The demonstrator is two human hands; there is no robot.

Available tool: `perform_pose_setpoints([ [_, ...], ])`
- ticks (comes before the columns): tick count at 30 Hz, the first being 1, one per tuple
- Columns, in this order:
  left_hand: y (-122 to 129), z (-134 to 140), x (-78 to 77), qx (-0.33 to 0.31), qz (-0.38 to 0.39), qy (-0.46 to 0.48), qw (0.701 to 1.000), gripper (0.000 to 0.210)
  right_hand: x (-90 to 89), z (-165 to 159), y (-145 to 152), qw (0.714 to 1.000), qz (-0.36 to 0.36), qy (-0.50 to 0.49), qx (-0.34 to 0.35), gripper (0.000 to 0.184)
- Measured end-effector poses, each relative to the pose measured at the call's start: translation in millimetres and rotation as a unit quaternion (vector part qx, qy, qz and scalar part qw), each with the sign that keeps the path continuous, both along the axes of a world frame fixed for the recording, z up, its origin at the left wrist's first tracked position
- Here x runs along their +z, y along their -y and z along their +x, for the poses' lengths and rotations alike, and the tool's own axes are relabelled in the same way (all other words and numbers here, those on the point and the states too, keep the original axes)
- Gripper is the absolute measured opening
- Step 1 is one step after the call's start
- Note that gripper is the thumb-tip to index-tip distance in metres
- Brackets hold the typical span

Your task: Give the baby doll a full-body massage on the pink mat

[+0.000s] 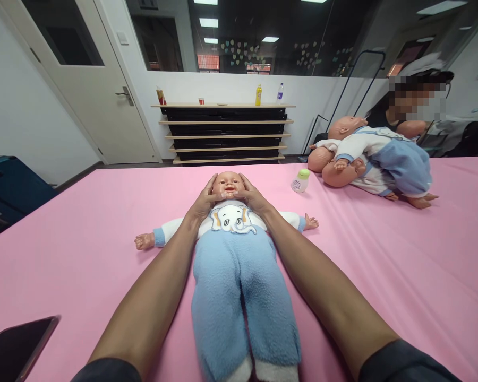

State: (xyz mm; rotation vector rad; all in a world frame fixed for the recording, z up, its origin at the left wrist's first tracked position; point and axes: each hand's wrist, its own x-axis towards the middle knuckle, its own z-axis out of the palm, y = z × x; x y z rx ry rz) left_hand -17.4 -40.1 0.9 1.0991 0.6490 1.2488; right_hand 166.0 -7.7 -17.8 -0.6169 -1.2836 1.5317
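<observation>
A baby doll (239, 265) lies on its back on the pink-covered table (103, 223), its head at the far end and its arms spread wide. It wears a white top with an elephant face and fluffy light-blue trousers. My left hand (204, 201) is cupped against one side of the doll's head, thumb along the chin. On the opposite side, my right hand (256, 199) cups the head the same way, its thumb near the mouth. Both palms touch the cheeks, and the fingers reach up beside the head. Beyond my right hand stands a small white bottle with a green cap (300, 181).
More dolls (382, 154) lie piled at the table's far right, with a person (418, 95) behind them. A phone (22, 347) rests at the near left. Against the back wall is a shelf unit (225, 122) carrying bottles. A dark blue case (16, 185) stands left.
</observation>
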Motion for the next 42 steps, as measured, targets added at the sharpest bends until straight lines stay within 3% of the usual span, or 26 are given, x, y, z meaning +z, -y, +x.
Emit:
perform_pose_setpoints([
  [3,-1.0,0.0,0.0,0.004,-0.001,0.005,1.0,0.101,-0.6,0.1,-0.8,1.0,0.003,-0.003,-0.003,0.101],
  [8,-2.3,1.6,-2.5,0.026,0.005,-0.029,0.999,0.111,3.9,1.3,2.6,0.998,0.032,0.045,-0.038,0.109],
  [20,-1.5,-0.2,-0.2,0.0,-0.01,0.005,1.0,0.102,-0.4,0.3,-0.8,1.0,-0.013,-0.02,0.007,0.1],
  [27,-2.5,1.6,-2.8,0.02,0.016,-0.031,0.999,0.112,5.7,0.7,4.0,0.998,0.024,0.036,-0.034,0.11],
  [37,-7.0,-0.9,-8.2,-0.003,0.01,-0.014,1.0,0.101,8.9,0.1,5.4,0.999,-0.035,-0.019,0.008,0.109],
  [42,-6.6,-0.3,-7.0,0.003,0.015,-0.013,1.0,0.102,6.7,-0.2,3.2,1.0,-0.021,-0.017,0.001,0.106],
])
